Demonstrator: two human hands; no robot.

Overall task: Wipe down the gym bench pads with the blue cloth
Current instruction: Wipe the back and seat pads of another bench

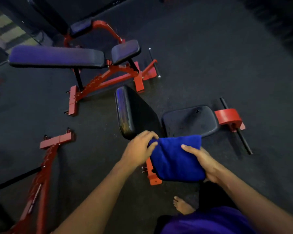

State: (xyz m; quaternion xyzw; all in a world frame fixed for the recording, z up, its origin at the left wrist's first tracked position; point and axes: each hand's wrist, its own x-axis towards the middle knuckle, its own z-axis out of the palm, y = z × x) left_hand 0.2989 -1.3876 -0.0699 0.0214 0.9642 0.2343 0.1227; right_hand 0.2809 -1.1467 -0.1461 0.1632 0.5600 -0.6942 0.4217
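Dark rubber gym floor (210,56) fills the frame, dim and speckled. Nearest, at lower centre, both hands hold the folded blue cloth (176,159) in the air: the left hand (139,147) pinches its upper left corner with curled fingers, and the right hand (201,162) cups its right edge, thumb laid across the top. A bare foot (183,206) shows below them.

Just beyond the cloth, up the frame, sits the closest bench. Its tilted back pad (135,112) lies directly above the left hand, long axis running from lower right toward upper left. Its seat pad (190,120) lies just above the right hand. The cloth overlaps the lower edge of both pads in view; whether it touches either cannot be told. A short forward reach should land it, each hand about equally near its own pad.

Farther off, at upper left, stands a second red-framed bench (57,56).
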